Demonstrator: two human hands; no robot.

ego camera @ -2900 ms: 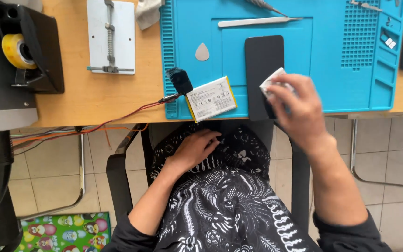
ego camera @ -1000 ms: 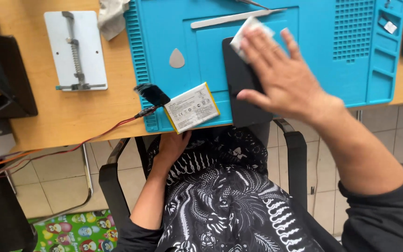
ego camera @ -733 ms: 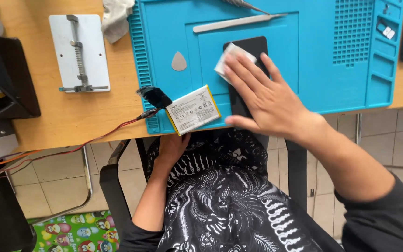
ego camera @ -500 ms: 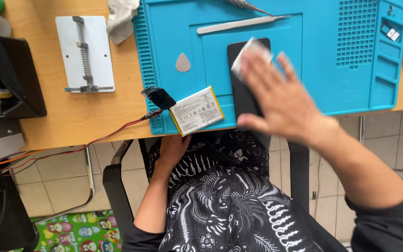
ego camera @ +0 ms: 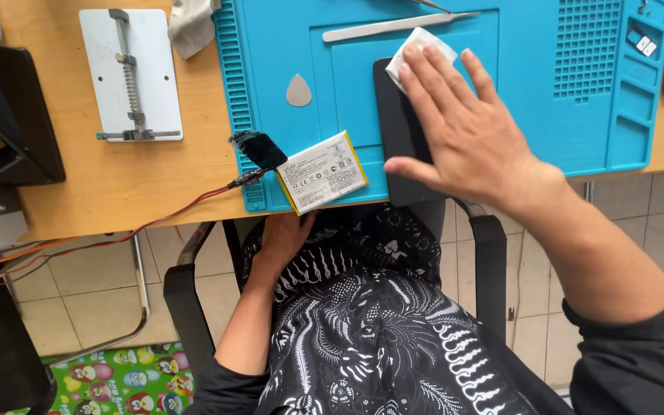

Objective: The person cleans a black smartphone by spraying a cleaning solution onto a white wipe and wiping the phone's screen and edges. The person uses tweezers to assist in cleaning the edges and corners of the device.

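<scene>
While I look straight down at the wooden surface (ego camera: pixel 147 177), my right hand (ego camera: pixel 474 134) lies flat in the upper middle of the frame, fingers spread apart and pressing a small white cloth (ego camera: pixel 416 52) onto a black phone (ego camera: pixel 397 131). That grip is not closed around anything; the cloth is pinned under my fingertips near the phone's top end. The phone lies lengthwise on a bright blue work mat (ego camera: pixel 547 115) that fills the upper right of the frame, with its lower end reaching the mat's near edge.

My left hand (ego camera: pixel 282 238) rests below the surface edge, lower centre, on the black and white patterned fabric (ego camera: pixel 378 338) over my lap. Its fingers point up toward the surface, and I cannot tell whether they are curled or loose.

Just left of the phone, a white battery with a yellow edge (ego camera: pixel 322 170) lies tilted at the mat's near edge. A black clip (ego camera: pixel 257 147) touches its left corner, and red wires (ego camera: pixel 132 230) trail from the clip toward the lower left. A grey teardrop-shaped pick (ego camera: pixel 299 91) lies on the mat above the battery. A long flat metal tool (ego camera: pixel 393 27) lies near the mat's top edge. In the upper left, a white metal holder plate (ego camera: pixel 128 73) sits on the wood.
</scene>
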